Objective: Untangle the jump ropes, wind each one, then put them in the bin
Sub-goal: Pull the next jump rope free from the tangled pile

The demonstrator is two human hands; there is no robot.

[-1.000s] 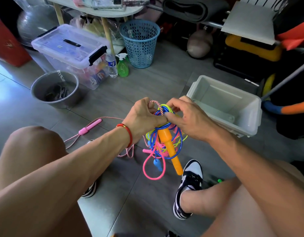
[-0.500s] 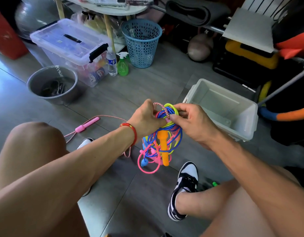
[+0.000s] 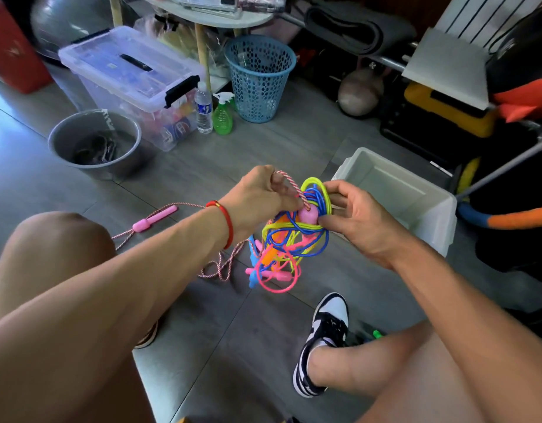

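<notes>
A tangle of jump ropes in blue, yellow, neon pink and orange hangs between my hands above the floor. My left hand pinches a red-and-white braided rope that loops over its fingers into the knot. This rope trails down to the floor and ends in a pink handle at the left. My right hand grips the tangle from the right, fingers curled round the yellow loops beside a second pink handle. The white bin stands open just right of my hands.
A metal bowl, a clear lidded storage box, a water bottle, a green spray bottle and a blue mesh basket stand behind. Dark gear fills the right side. My knees and my shoe frame the grey floor.
My hands have drawn slightly apart. The braided rope now stands clear of the knot, and a pink handle has come into view at the top of the tangle. The tangle stays held.
</notes>
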